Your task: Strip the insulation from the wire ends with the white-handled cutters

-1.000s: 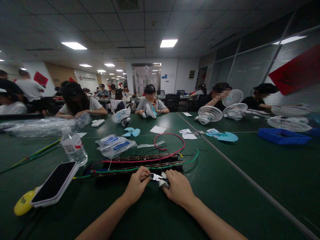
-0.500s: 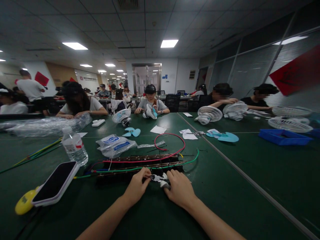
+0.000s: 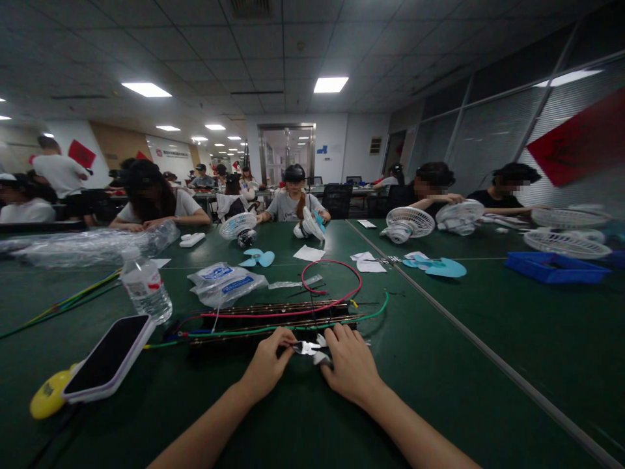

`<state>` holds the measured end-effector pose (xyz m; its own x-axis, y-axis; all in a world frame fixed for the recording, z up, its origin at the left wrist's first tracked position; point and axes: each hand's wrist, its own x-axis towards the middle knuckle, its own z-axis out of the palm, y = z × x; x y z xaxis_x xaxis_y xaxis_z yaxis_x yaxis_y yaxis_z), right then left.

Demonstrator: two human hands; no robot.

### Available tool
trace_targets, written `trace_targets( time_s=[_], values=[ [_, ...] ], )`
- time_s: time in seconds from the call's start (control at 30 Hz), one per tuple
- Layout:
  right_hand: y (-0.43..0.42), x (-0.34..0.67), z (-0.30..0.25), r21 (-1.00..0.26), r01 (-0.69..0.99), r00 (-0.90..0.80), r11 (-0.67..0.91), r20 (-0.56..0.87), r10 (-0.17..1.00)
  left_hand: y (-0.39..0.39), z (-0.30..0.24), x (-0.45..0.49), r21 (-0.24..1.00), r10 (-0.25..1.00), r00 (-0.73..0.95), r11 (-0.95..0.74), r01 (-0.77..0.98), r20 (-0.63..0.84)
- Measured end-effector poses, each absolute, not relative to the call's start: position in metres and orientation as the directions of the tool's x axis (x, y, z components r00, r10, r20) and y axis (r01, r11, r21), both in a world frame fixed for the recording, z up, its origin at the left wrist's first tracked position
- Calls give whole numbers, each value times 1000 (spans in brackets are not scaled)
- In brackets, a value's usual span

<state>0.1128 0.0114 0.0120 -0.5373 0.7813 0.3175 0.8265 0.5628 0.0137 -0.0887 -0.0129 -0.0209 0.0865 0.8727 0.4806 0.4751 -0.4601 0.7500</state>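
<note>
My right hand (image 3: pixel 352 358) is wrapped around the pale handles of a pair of cutting pliers (image 3: pixel 308 348), whose metal jaws point left. My left hand (image 3: pixel 269 365) is closed in a pinch right at the jaw tips; what its fingers hold is too small and dark to make out. Just beyond both hands lies a dark bundle of metal-edged strips (image 3: pixel 273 333). A green wire (image 3: pixel 375 312) and a red wire (image 3: pixel 359 277) run along it, the red one looping up at the far side. A thin black tie stands up from the bundle.
A phone (image 3: pixel 108 358) leans on a yellow object (image 3: pixel 49 394) at left, near a water bottle (image 3: pixel 146 290). Plastic bags (image 3: pixel 227 284), blue fan blades (image 3: pixel 257 258), fan guards (image 3: pixel 409 223) and a blue tray (image 3: pixel 555 268) lie farther off. Co-workers sit across the table.
My hands stay almost in place, with the pliers turned slightly so their jaws catch more light. The co-worker opposite has shifted a fan head to the right.
</note>
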Motion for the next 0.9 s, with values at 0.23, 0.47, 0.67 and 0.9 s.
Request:
trace_targets(
  time_s=[0.23, 0.47, 0.67, 0.9],
  values=[
    [13, 113, 12, 12, 819, -550, 573, 296, 781, -13, -21, -88, 749, 872, 86, -461, 475, 482],
    [15, 114, 6, -43, 819, -551, 572, 219, 805, -12, -19, -90, 758, 879, 87, -451, 472, 469],
    [14, 114, 6, -38, 823, -545, 566, 227, 807, -10, -22, -90, 790, 889, 73, -438, 429, 453],
    [13, 114, 11, -15, 815, -549, 579, 299, 781, -10, -20, -90, 830, 898, 44, -423, 363, 439]
  ],
)
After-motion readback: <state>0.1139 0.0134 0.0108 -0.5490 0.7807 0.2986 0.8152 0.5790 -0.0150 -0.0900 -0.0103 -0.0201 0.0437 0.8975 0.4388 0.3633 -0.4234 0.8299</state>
